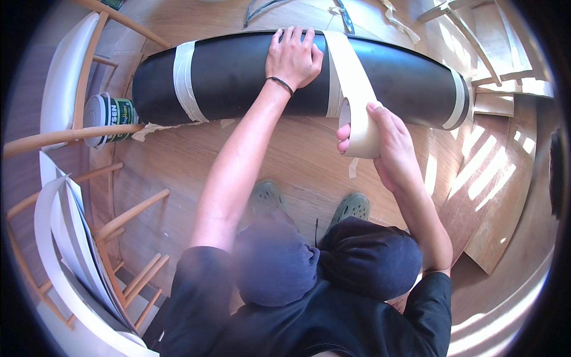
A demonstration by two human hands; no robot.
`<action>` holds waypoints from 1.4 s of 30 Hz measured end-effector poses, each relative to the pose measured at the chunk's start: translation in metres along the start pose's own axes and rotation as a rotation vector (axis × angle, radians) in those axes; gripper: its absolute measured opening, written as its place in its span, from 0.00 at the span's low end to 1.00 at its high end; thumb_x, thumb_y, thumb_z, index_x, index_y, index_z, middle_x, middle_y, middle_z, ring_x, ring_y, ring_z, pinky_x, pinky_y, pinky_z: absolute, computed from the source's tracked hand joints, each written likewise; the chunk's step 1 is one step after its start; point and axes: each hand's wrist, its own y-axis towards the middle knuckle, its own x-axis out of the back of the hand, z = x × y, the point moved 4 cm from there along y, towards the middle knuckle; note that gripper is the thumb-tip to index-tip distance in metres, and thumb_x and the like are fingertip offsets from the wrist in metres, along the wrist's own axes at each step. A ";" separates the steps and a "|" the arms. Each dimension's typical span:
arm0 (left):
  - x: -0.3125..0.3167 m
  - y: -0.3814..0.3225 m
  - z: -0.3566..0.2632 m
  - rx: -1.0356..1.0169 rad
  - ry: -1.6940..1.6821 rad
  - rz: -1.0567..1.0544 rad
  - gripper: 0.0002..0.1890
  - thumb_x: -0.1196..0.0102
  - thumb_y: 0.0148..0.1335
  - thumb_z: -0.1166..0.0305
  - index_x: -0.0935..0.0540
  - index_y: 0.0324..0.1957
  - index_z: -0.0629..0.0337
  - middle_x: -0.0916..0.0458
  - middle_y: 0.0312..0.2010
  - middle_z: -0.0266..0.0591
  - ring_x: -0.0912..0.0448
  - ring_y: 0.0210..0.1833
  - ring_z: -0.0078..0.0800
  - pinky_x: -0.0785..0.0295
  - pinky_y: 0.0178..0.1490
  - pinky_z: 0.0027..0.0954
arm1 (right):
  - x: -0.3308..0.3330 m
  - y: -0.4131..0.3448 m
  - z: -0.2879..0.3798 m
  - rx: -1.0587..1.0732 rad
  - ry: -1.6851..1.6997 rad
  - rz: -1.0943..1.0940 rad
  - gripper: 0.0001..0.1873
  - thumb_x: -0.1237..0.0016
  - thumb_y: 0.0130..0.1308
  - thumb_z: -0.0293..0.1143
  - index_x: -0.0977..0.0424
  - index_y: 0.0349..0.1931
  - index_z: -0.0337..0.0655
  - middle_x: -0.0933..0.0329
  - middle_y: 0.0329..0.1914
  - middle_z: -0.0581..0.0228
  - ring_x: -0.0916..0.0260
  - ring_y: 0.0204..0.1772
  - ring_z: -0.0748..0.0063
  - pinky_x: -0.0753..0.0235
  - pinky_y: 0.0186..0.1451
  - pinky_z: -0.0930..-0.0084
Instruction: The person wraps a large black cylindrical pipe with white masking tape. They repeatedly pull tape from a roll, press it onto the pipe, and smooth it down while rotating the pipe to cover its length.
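Observation:
A long black roll of sheet material (232, 80) lies crosswise on the floor before me. Bands of pale masking tape circle it near its left end (185, 82) and its right end (456, 98). My left hand (294, 58) rests flat on top of the roll near its middle, fingers over the far edge. In my right hand (392, 134) is a wide roll of masking tape (363, 134), its fingertips showing through the core. A strip of tape (350, 62) runs from it up onto the black roll, just right of my left hand. Another tape layer lies beneath that strip.
Wooden chair frames (129, 214) and a white cushioned seat (71, 76) stand at left, beside a paint bucket (111, 118) and curled white sheets (67, 241). Wooden boards (482, 178) lie at right. Tape scraps (401, 22) litter the wood floor (214, 147).

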 end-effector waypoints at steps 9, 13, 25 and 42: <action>-0.016 0.019 0.013 0.010 -0.045 0.033 0.18 0.53 0.62 0.61 0.15 0.46 0.59 0.16 0.46 0.50 0.19 0.54 0.46 0.30 0.66 0.50 | 0.015 0.019 -0.062 -0.065 0.026 -0.044 0.22 0.65 0.83 0.46 0.31 0.52 0.32 0.17 0.35 0.53 0.17 0.36 0.66 0.18 0.45 0.70; -0.021 0.027 0.020 -0.010 0.000 0.060 0.20 0.54 0.65 0.61 0.14 0.51 0.56 0.15 0.49 0.47 0.19 0.54 0.45 0.27 0.63 0.45 | 0.024 0.035 -0.082 -0.043 0.027 -0.041 0.21 0.65 0.83 0.47 0.32 0.53 0.34 0.17 0.34 0.53 0.17 0.36 0.66 0.18 0.45 0.70; -0.051 0.067 0.044 0.011 -0.057 0.211 0.16 0.53 0.65 0.61 0.15 0.35 0.61 0.14 0.39 0.55 0.16 0.46 0.52 0.22 0.53 0.49 | 0.046 0.073 -0.130 0.419 -0.371 -0.189 0.18 0.60 0.83 0.42 0.28 0.48 0.33 0.15 0.36 0.51 0.15 0.40 0.68 0.17 0.45 0.71; -0.055 0.083 0.053 0.108 -0.110 0.388 0.23 0.61 0.70 0.59 0.14 0.40 0.63 0.15 0.48 0.59 0.19 0.56 0.55 0.27 0.63 0.49 | 0.077 0.097 -0.174 -0.068 -0.236 -0.219 0.25 0.54 0.80 0.50 0.25 0.46 0.31 0.15 0.33 0.56 0.16 0.35 0.72 0.18 0.41 0.75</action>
